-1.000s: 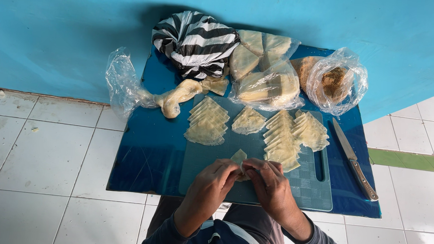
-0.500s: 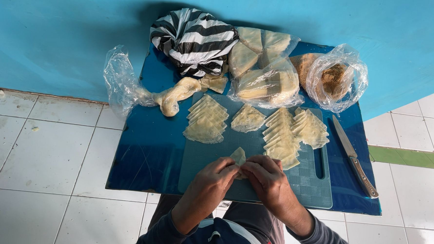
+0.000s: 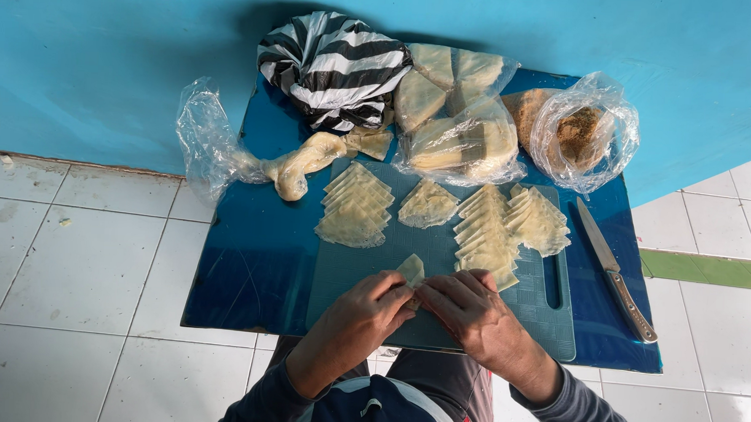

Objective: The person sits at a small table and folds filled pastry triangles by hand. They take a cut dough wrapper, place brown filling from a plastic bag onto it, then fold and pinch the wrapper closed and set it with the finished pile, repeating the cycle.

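Both hands, left hand [image 3: 362,316] and right hand [image 3: 472,312], pinch a pale wrapper [image 3: 411,272] between their fingertips over the near edge of the cutting mat [image 3: 347,277], its point aimed away toward the stacks [image 3: 484,233] on the tabletop [image 3: 255,256].

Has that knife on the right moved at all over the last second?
No. The knife lies at the same spot beside the cutting mat's right edge, blade toward the blue wall, as before.
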